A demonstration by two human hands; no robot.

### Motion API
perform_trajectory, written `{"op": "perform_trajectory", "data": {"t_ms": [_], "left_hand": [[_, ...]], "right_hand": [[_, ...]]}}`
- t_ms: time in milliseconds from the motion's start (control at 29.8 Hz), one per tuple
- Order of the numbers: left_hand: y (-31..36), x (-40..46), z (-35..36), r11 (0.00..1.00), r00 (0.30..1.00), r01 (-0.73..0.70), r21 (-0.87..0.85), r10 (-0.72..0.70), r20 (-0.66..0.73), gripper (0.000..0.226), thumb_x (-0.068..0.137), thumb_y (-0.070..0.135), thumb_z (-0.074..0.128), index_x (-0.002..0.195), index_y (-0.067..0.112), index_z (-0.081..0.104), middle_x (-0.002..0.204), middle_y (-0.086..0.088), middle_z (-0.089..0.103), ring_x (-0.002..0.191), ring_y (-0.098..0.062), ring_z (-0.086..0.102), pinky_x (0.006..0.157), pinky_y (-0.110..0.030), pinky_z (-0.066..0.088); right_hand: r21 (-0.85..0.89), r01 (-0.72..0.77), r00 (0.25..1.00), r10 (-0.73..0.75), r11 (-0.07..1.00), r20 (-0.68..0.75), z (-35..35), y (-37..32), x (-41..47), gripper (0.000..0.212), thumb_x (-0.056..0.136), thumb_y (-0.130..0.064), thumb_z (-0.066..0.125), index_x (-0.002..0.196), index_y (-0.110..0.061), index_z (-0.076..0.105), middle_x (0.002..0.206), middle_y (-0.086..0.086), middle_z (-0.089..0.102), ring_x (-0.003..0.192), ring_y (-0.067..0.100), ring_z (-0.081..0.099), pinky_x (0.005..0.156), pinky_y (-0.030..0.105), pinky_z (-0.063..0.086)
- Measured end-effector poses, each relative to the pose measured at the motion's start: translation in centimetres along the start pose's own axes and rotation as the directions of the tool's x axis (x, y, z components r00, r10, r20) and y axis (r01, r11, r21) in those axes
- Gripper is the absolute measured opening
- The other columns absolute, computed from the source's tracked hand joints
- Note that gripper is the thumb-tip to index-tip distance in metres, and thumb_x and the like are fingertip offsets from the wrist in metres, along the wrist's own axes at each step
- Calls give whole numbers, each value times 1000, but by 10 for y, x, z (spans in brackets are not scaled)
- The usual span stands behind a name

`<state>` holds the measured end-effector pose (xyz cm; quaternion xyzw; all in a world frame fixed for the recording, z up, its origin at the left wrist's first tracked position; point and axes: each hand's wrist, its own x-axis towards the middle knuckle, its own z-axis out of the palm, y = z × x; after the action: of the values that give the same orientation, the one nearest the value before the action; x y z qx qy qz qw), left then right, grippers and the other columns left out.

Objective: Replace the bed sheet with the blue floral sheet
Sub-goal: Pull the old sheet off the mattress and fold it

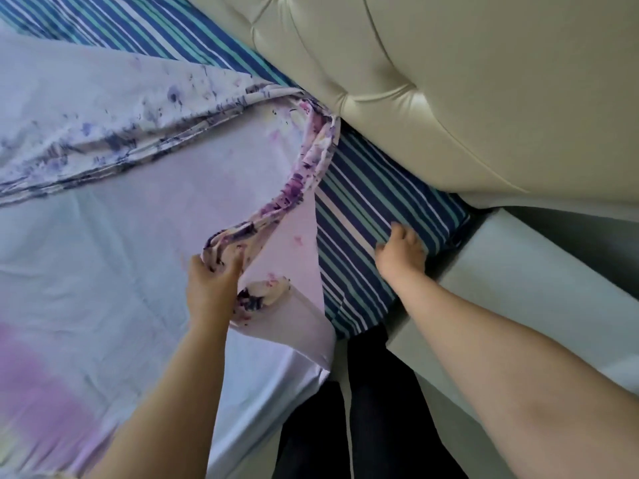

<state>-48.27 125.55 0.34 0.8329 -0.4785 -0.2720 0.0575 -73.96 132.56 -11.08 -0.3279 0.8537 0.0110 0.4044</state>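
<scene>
Head view: left hand (211,285) gripping floral sheet (138,188)

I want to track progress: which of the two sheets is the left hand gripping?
The floral sheet: the left hand grips its bunched edge. The striped sheet lies flat under the right hand.

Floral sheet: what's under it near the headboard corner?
The striped sheet shows where the left hand holds the floral sheet folded back; the right hand rests on it. Further left, the floral sheet covers whatever is underneath.
</scene>
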Motion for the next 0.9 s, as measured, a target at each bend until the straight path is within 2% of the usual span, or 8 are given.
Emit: {"op": "perform_trajectory", "data": {"t_ms": [67, 168, 335, 469, 603, 670, 771, 905], "left_hand": [[-31, -2, 0, 988, 979, 15, 153, -45, 197, 33, 85, 32, 65, 97, 10, 44, 84, -6, 52, 79, -27, 49, 64, -34, 33], [-84, -15, -2, 965, 934, 38, 259, -126, 334, 23, 86, 31, 62, 98, 11, 60, 89, -13, 65, 77, -29, 55, 64, -34, 40], [-179, -60, -28, 927, 848, 246, 283, -347, 400, 34, 91, 33, 57, 100, 2, 70, 102, -25, 68, 97, -36, 63, 69, -32, 40], [-225, -84, -43, 934, 846, 350, 74, -349, 403, 28, 89, 26, 64, 103, 2, 68, 103, -23, 67, 98, -32, 62, 72, -29, 37], [-295, -84, -62, 963, 766, 263, 64, -248, 593, 26, 83, 31, 71, 98, 13, 60, 98, -8, 63, 90, -21, 59, 76, -27, 44], [-335, -83, -80, 970, 734, 232, 70, -221, 643, 28, 81, 30, 69, 101, 11, 65, 103, -11, 68, 93, -24, 64, 82, -31, 52], [-393, -85, -124, 984, 764, 177, 25, -154, 627, 26, 88, 23, 56, 105, 5, 65, 103, -16, 66, 97, -29, 64, 76, -29, 48], [-463, -87, -196, 971, 830, 230, -60, -164, 533, 29, 90, 23, 53, 107, 2, 65, 108, -17, 66, 97, -31, 62, 82, -32, 51]], "right_hand": [[151, 184, 981, -190, 971, 25, 19, -30, -43, 52, 97, -38, 42, 143, -20, 27, 145, 8, 35, 125, 25, 44, 100, 40, 43], [417, 143, 880, -309, 897, 362, 48, -65, -102, 55, 97, -47, 39, 145, -26, 22, 139, 4, 46, 119, 23, 52, 94, 37, 45], [374, 74, 741, -302, 924, 600, 99, -84, -183, 64, 93, -60, 36, 146, -29, 19, 135, 2, 50, 117, 21, 51, 91, 32, 41], [310, 59, 730, -253, 949, 635, 126, -81, -210, 62, 95, -34, 50, 147, -27, 17, 141, 6, 44, 113, 20, 49, 90, 31, 41], [-11, 323, 724, -239, 946, 647, 181, -82, -254, 87, 85, -11, 62, 152, -25, 7, 146, 13, 36, 108, 25, 51, 83, 34, 44], [-111, 417, 711, -249, 902, 657, 213, -84, -285, 103, 77, -17, 73, 152, -22, 2, 151, 13, 28, 124, 26, 42, 97, 33, 41], [-223, 493, 700, -231, 841, 675, 269, -87, -349, 122, 68, -37, 81, 151, -19, -5, 155, 12, 14, 142, 30, 18, 114, 38, 25], [-239, 411, 840, -264, 880, 475, 344, -86, -450, 90, 78, -52, 65, 149, -28, 14, 152, 8, 18, 141, 31, 17, 116, 41, 20]]}}
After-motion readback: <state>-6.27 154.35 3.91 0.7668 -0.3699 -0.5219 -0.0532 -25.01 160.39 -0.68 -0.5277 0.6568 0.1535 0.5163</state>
